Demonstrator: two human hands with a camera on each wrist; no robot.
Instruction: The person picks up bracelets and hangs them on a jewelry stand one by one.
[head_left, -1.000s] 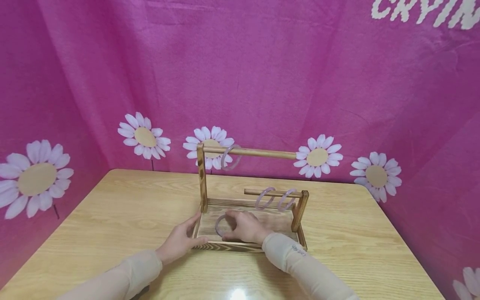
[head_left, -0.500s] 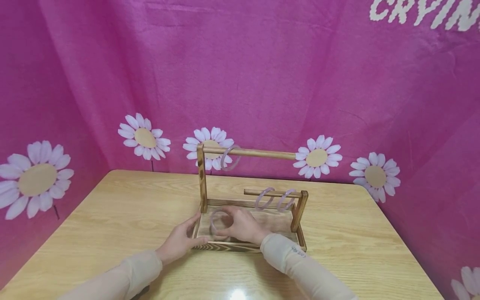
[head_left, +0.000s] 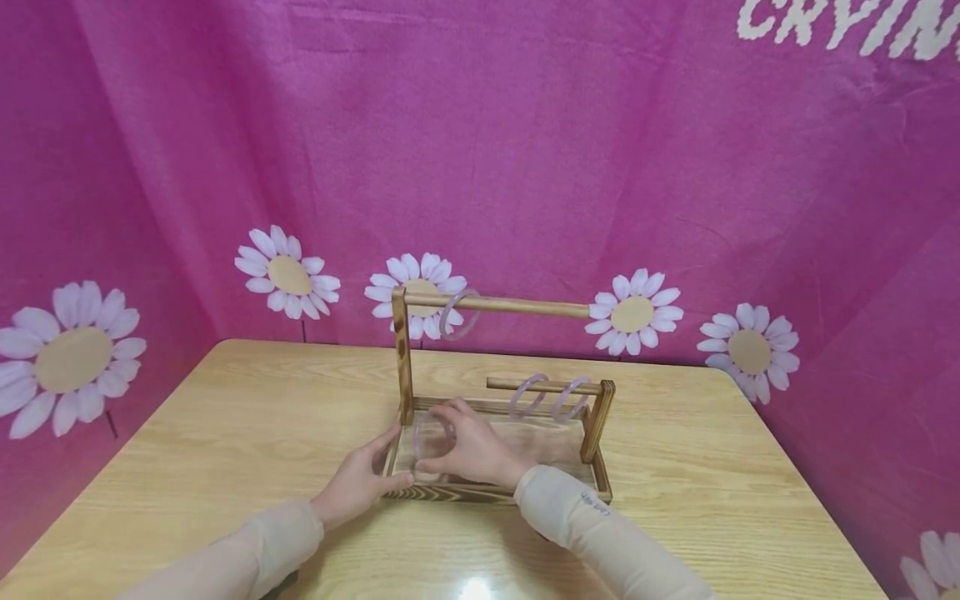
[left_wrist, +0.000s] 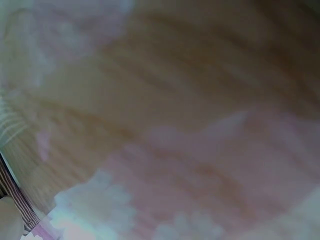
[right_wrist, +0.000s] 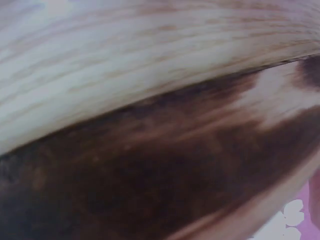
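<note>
My right hand (head_left: 480, 446) pinches a pale purple bangle (head_left: 417, 437) between thumb and fingers, over the tray of a wooden bangle stand (head_left: 405, 358). The held bangle is tilted up, and part of it is hidden by the fingers. At the stand's front left corner, my left hand (head_left: 360, 483) holds the tray with its thumb at the front rim and its fingers along the left side. One bangle (head_left: 446, 321) hangs near the left end of the upper bar. On the lower bar hang two more, a left bangle (head_left: 517, 400) and a right bangle (head_left: 561, 404).
The stand rests on a light wooden table (head_left: 225, 417). Behind it hangs a magenta cloth (head_left: 525, 167) printed with daisies. The upper bar (head_left: 536, 307) has its free end at the right; the lower bar (head_left: 497, 383) has its free end at the left.
The right hand has shifted left and slightly up within the tray, bringing the bangle with it. The left hand and the hanging bangles have stayed in place.
</note>
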